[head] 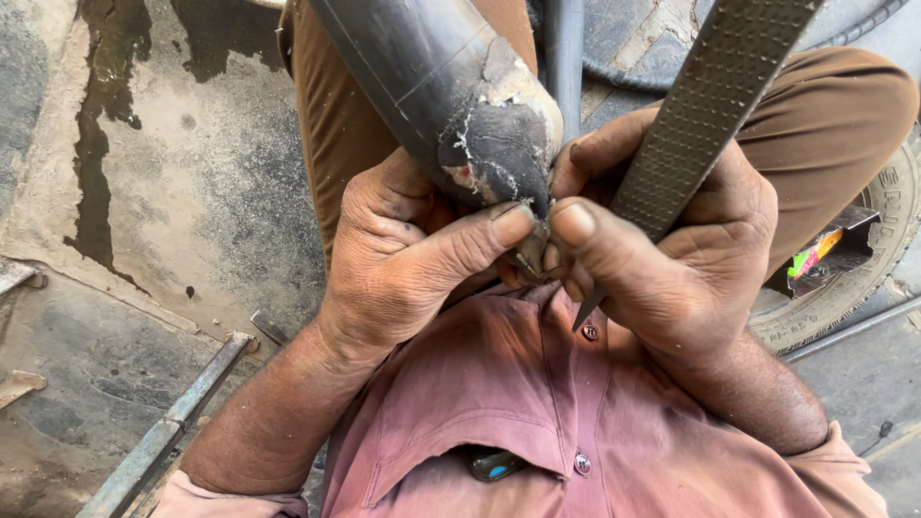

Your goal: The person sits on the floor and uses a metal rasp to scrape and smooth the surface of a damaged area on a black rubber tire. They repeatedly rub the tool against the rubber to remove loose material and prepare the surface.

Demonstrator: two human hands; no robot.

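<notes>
My left hand [403, 254] and right hand [662, 259] pinch the rubber tube [451, 86] end together, right also gripping the rasp [700, 105], tube running up-left away from me.

Bright daylight, sharp up close

Soft, short shadows under the hands; slight sheen on wet concrete floor [144, 173]; mild wide-angle stretch at edges.

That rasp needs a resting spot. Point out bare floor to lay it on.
Bare concrete floor lies between the dark wet streak and the trouser leg. Crowded: the lap, where left hand and right hand with the rasp meet at the rubber tube; the tyre blocks the right.
</notes>
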